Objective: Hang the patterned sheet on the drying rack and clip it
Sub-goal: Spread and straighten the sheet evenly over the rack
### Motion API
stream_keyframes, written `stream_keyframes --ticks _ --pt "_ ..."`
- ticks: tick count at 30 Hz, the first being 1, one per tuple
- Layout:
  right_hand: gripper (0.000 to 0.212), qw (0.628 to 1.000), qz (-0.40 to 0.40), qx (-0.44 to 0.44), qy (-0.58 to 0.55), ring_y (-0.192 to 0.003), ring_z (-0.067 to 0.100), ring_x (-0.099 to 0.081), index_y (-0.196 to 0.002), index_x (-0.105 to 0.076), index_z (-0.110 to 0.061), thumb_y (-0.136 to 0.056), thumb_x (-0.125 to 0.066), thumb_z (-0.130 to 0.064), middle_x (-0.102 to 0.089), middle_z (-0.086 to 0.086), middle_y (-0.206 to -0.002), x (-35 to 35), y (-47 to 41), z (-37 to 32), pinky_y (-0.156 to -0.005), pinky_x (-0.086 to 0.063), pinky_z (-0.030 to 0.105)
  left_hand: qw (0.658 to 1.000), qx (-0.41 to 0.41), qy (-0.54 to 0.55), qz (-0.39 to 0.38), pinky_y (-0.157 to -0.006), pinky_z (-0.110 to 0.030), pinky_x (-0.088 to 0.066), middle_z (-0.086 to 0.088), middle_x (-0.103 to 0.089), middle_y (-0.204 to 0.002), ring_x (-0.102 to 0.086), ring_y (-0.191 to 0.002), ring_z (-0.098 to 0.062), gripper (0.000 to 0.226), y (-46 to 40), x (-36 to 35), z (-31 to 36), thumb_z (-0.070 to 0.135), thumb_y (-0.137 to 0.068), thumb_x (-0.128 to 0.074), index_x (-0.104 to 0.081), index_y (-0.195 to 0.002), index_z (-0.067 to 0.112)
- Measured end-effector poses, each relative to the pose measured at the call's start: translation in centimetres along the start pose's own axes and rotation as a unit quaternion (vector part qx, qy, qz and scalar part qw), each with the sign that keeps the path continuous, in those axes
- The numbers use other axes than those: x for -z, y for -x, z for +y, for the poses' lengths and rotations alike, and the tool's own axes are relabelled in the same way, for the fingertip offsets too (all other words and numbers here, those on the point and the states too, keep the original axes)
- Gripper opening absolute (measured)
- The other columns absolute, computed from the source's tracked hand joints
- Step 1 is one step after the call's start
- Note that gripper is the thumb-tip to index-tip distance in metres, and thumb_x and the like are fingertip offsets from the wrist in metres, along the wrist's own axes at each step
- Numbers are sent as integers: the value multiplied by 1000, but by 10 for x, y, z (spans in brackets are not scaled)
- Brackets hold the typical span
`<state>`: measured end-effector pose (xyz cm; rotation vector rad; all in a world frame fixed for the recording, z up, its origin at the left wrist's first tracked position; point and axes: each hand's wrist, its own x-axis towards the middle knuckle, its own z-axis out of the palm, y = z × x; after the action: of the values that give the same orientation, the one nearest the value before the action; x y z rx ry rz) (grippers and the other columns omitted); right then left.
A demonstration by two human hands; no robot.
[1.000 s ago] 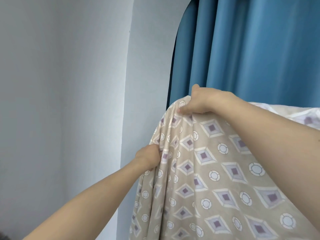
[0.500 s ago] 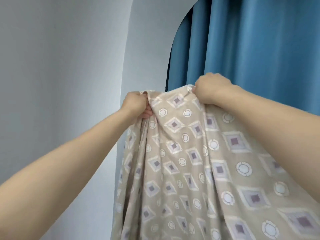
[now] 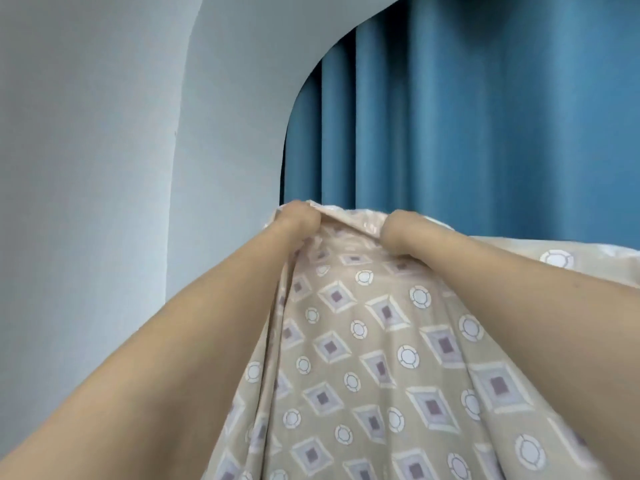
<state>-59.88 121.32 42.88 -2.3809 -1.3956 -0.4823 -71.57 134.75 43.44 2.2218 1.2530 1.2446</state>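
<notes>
At twelve o'clock, the left hand (image 3: 299, 216) and right hand (image 3: 398, 226) each clenched the sheet's (image 3: 363, 358) top edge. Soft and limp, it would likely slide unless held along that hem.

both hands reach up and forward to the top edge of the patterned sheet (image 3: 363, 341). the left hand (image 3: 299, 218) grips the edge at its left end, fingers curled over the fold; the right hand (image 3: 398, 230) grips it just beside, to the right. the beige cloth with diamonds and circles hangs down between the forearms. behind stand a blue curtain (image 3: 485, 116) and a pale wall (image 3: 104, 168).
</notes>
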Motion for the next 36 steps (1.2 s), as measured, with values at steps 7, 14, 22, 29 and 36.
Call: stream_keyframes --ticks 7,14,22,29,36 --pt "45 955 -276 53 -100 -102 25 -67 -115 -67 -20 -98 -39 -51 -69 3 -114 -25 32 -3 -97 -49 42 919 122 -79 -367 -76 -35 -53 -9 -66 -94 -63 -79 -25 35 16 -52 -65 32 -72 -69 -64 -93 5" --pt "57 946 -230 145 -175 -83 18 -74 -91 -77 -23 -73 -60 -74 -76 -5 -87 -25 43 0 -88 -55 38 860 144 175 -457 -93 -47 -49 -22 -66 -111 -65 -95 -32 38 44 -83 -154 12 -75 -67 -61 -107 -6" --pt "35 980 -107 167 29 -79 22 -65 -87 -66 -19 -81 -64 -53 -68 -2 -85 -39 46 -27 -78 -53 37 909 20 354 -220 -96 -24 -48 16 -60 -128 -59 -113 2 46 208 -95 -209 57 -87 -59 -46 -126 37" --pt "50 968 119 136 171 -72 26 -51 -67 -43 -17 -90 -45 -61 -47 1 -71 -68 62 -30 -48 -27 27 930 181 -89 -306 -63 -42 -61 -28 -69 -87 -71 -72 -38 33 206 -77 -236 1 -82 -31 -59 -100 -4" --pt "57 970 127 117 169 -70 26 -51 -66 -45 -17 -89 -41 -69 -49 1 -70 -67 63 -22 -48 -27 27 964 34 199 175 -72 -43 -57 -13 -65 -82 -65 -79 -32 27 120 11 -156 8 -70 -33 -56 -83 6"
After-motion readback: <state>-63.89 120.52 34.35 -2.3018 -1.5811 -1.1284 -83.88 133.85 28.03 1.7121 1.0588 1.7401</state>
